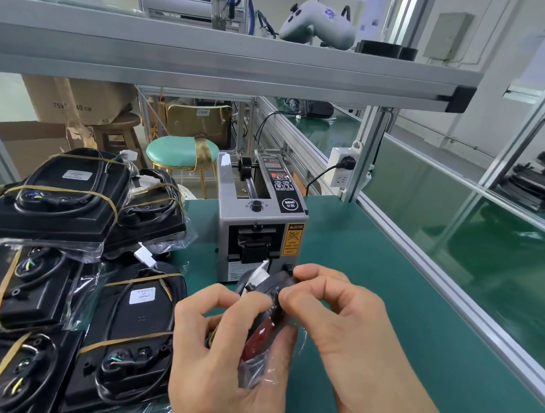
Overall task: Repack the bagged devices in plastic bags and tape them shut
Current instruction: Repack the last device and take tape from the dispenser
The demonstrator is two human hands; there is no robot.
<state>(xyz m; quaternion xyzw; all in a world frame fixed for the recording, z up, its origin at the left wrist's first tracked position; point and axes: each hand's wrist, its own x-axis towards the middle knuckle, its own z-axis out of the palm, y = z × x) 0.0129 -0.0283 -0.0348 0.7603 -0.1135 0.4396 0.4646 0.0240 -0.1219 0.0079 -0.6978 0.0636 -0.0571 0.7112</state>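
Both hands are on one bagged device [267, 313] held edge-up: left hand [225, 355] grips it from below, right hand [338, 314] pinches its top edge. Tape dispenser [259, 220] sits just past the fingertips, more bagged devices [72, 259] piled left of them.

A green workbench [371, 290] carries a grey tape dispenser [259, 224]; left of the dispenser, bagged black devices [72, 259] lie stacked on the mat.
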